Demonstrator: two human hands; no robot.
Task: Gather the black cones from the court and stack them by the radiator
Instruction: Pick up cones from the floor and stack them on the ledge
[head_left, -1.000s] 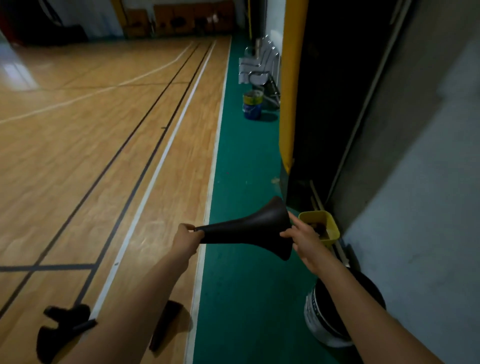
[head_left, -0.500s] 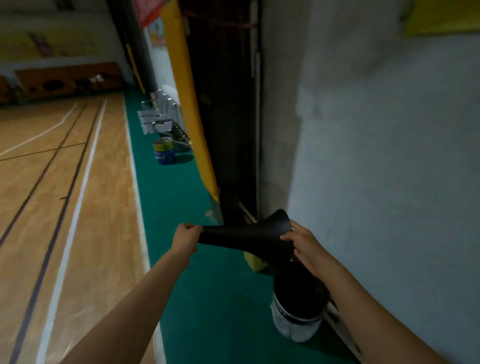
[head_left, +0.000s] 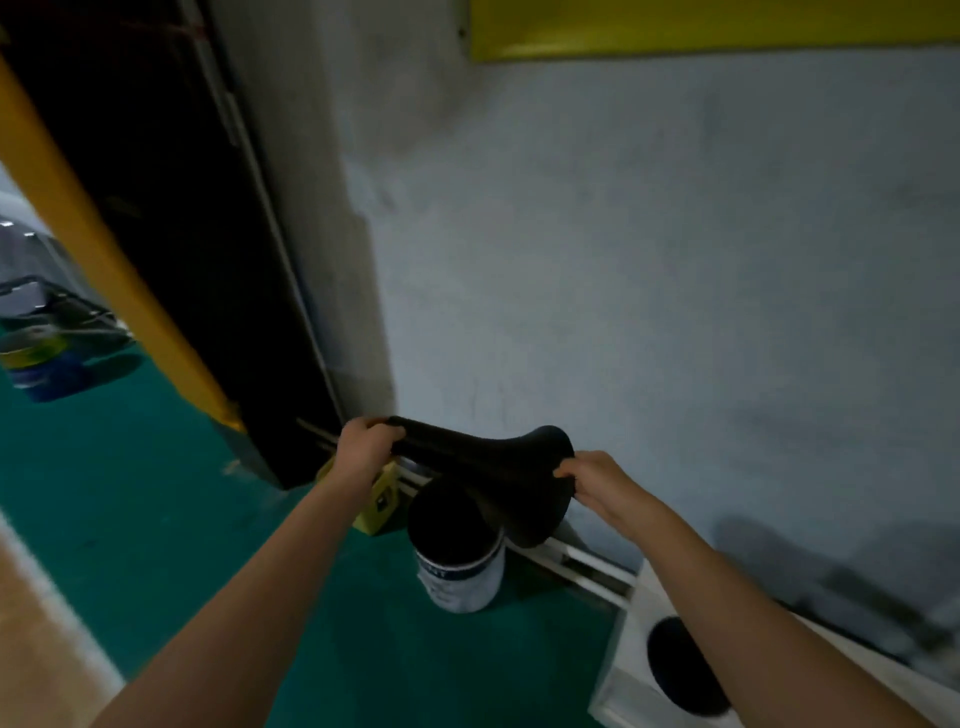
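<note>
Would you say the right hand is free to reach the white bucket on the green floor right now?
Probably not yet: the right hand grips the wide end of the black cone, which hangs over the white bucket and blocks the way; the left hand holds the narrow end.

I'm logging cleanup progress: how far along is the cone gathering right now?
Done: no stack shows; the white bucket is too dark inside to read. In hand: a black cone held sideways, left hand gripping its narrow end, right hand its flared base, over the bucket. Left: setting it down; the court is mostly out of view, so remaining cones can't be counted.
</note>
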